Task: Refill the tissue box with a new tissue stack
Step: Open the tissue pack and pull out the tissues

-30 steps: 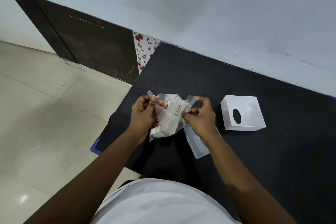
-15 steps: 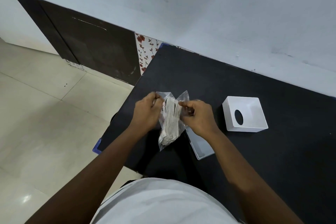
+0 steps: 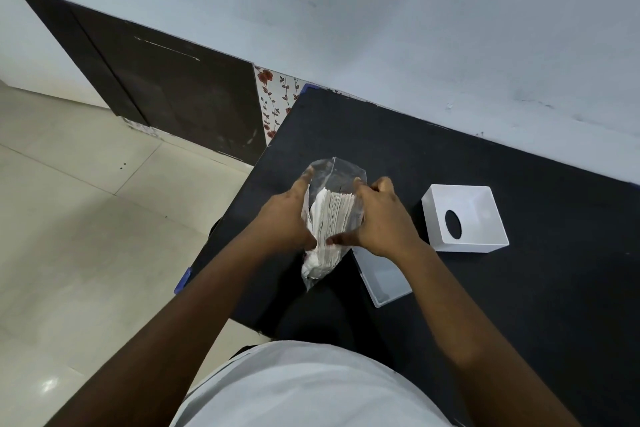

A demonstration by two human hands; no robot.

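A white tissue stack [image 3: 329,222] sits inside a clear plastic wrapper [image 3: 332,173] held above the black table [image 3: 519,288]. My left hand [image 3: 284,218] grips the wrapper's left side. My right hand [image 3: 381,218] holds the right side, fingers reaching into the open top against the stack. The white tissue box [image 3: 464,217] lies upside down to the right, its oval slot showing through the open bottom. Its flat white base panel [image 3: 384,279] lies on the table under my right wrist.
The table's left edge [image 3: 221,236] drops to a pale tiled floor [image 3: 86,236]. A dark door [image 3: 166,94] and a strip of floral wallpaper [image 3: 277,100] stand beyond the table's far left corner. A pale wall runs along the table's back edge.
The wrapper's top has been spread open and stands taller. Both hands have shifted down its sides, and the edges of the tissue stack show more.
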